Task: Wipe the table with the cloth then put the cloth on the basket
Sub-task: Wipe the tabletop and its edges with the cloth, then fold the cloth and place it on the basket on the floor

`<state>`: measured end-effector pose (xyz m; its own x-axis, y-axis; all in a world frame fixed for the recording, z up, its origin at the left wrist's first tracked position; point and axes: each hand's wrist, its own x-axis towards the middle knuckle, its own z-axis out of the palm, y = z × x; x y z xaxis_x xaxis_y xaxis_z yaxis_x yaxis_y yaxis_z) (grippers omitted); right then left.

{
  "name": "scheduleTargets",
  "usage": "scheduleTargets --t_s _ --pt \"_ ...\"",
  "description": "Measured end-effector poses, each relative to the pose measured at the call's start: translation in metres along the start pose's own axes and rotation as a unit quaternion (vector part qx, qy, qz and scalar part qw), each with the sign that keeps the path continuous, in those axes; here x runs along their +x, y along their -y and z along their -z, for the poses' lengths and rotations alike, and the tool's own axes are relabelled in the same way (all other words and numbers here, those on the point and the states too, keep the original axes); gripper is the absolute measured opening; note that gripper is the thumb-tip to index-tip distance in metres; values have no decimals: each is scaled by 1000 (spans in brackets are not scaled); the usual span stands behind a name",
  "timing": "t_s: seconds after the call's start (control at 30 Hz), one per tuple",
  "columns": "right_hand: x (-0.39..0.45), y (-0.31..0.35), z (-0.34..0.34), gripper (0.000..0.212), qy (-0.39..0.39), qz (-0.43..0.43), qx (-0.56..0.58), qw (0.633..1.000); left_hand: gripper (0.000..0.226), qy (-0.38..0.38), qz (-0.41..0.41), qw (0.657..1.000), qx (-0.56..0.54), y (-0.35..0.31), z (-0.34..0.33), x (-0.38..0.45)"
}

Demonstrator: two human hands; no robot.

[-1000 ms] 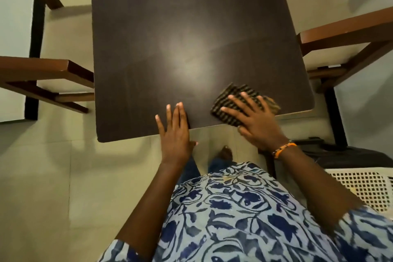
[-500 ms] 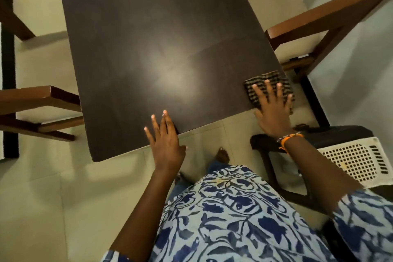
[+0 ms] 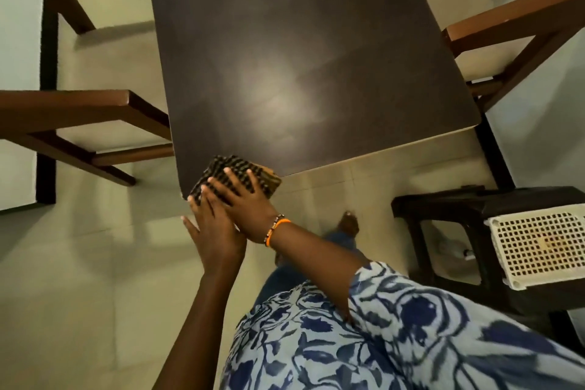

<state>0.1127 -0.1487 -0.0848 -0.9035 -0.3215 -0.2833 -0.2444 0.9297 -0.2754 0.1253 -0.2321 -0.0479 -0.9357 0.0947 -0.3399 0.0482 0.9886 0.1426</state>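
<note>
The folded checkered brown cloth (image 3: 235,169) lies at the near left corner of the dark brown table (image 3: 300,57). My right hand (image 3: 245,199) presses flat on the cloth with straight, spread fingers and crosses over my left. My left hand (image 3: 215,231) lies just beneath it at the table's near edge, fingers extended, its fingertips at the cloth's left end. The white perforated basket (image 3: 538,244) sits at the right on a dark stool (image 3: 443,203).
Wooden chairs with cream seats stand on both sides of the table, one chair (image 3: 95,111) left, another chair (image 3: 493,28) right. Beige tiled floor (image 3: 79,294) spreads below the table's near edge. My foot (image 3: 348,222) shows near the stool.
My right hand has swept the cloth along the near edge from the right corner to the left corner. It now overlaps my left hand, which has stayed at that edge.
</note>
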Motion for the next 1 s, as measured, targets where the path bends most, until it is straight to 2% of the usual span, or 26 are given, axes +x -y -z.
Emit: scheduleTargets --t_s 0.1,0.17,0.3,0.43,0.6,0.77,0.9,1.0 --pt "-4 -19 3 75 -15 72 -36 997 78 -15 16 999 -23 18 -1 -4" --pt "-18 -45 1 78 -41 87 -66 993 80 -15 -5 1000 -19 16 -4 -5" --pt "-65 -111 -6 77 -67 51 -152 985 79 -5 -82 997 -9 -6 -10 -1" --pt "-125 -180 -1 82 -91 -39 -188 977 78 7 -164 986 0 -46 -12 3" --pt "-173 -238 9 95 -114 -115 -153 975 76 20 -229 973 -19 -106 -10 4" --pt "-208 -279 12 76 -132 -165 -129 969 77 68 -293 953 -42 -169 -10 1" --pt "-235 -311 13 76 -141 -211 -91 963 82 116 -325 936 -75 -215 -14 0" --pt "-248 -327 16 77 -206 -245 -35 947 91 150 -337 924 -102 -244 -12 3"
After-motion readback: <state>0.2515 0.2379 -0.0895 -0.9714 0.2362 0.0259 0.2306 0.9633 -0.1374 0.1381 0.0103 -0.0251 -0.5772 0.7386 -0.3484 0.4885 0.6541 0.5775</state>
